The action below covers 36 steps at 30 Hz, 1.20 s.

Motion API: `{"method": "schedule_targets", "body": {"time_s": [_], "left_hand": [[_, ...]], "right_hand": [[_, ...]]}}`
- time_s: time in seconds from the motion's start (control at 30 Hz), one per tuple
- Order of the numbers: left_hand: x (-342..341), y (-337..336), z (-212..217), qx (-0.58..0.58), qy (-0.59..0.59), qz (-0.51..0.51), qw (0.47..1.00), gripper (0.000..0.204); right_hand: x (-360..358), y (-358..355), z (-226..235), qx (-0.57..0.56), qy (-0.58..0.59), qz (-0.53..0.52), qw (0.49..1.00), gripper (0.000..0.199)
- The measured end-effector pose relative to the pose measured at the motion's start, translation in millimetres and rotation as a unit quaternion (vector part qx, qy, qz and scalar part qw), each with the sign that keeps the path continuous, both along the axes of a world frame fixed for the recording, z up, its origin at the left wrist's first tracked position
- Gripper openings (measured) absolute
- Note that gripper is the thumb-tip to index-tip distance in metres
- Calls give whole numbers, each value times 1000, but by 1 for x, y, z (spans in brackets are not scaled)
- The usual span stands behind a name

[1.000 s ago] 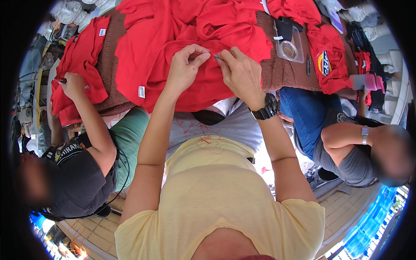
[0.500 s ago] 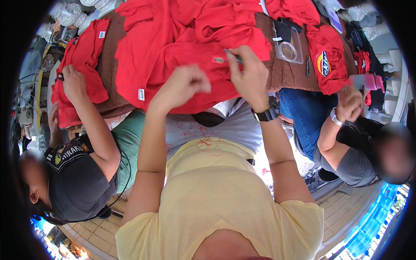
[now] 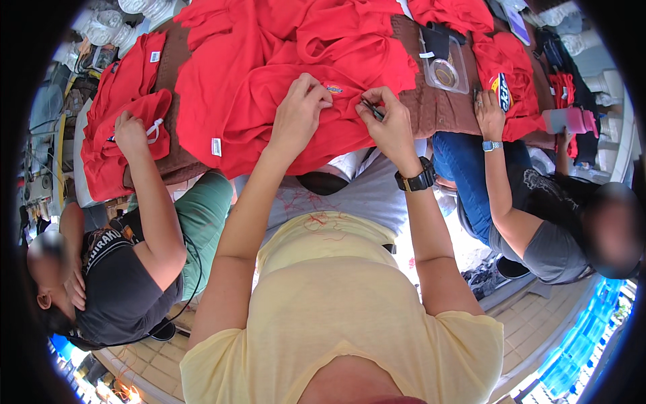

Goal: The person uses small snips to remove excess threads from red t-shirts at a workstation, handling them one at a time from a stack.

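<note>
A red garment [image 3: 242, 101] lies spread and wrinkled over the table in front of me, with a small colored logo patch [image 3: 334, 88] on it. My left hand [image 3: 299, 116] is closed on the cloth, thumb and fingertips pinching it just left of the patch. Right of the patch, my right hand [image 3: 392, 131] holds small dark thread snips [image 3: 373, 110], their tip pointing up and left over the cloth. A white label [image 3: 216, 147] shows at the garment's lower left edge.
A co-worker [image 3: 124, 283] sits at left, one hand on another red garment [image 3: 128, 87]. At right a second co-worker [image 3: 531, 209] touches a red garment with a large logo. A clear plastic box [image 3: 447, 67] and a pink-lidded bottle [image 3: 572, 121] stand on that side. Loose red threads [image 3: 316, 219] lie on my lap.
My left hand has moved up and right onto the cloth and pinches it. My right hand has lowered slightly with the snips. The right co-worker's hand has moved to the table garment.
</note>
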<state>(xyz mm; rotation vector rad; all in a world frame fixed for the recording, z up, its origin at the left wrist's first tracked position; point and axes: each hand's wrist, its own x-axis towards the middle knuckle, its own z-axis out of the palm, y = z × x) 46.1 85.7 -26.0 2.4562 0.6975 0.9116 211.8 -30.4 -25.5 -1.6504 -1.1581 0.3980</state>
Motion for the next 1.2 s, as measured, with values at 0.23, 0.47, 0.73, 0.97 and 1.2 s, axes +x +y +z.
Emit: {"method": "schedule_targets", "body": {"time_s": [0.23,0.47,0.73,0.97,1.2], "left_hand": [[-14,9,0,-426,-200,-72,879,4],[-25,0,26,-408,-173,18,897,16],[-23,4,37,-156,-84,104,979,7],[-15,6,43,-172,-101,90,976,8],[-48,5,61,-329,89,-201,918,11]], "right_hand": [[-1,0,6,-22,37,15,999,21],[-9,-3,31,-5,-60,19,998,23],[-14,22,43,19,-270,78,960,10],[-19,32,45,28,-269,91,958,9],[-10,25,47,37,-221,34,974,13]]}}
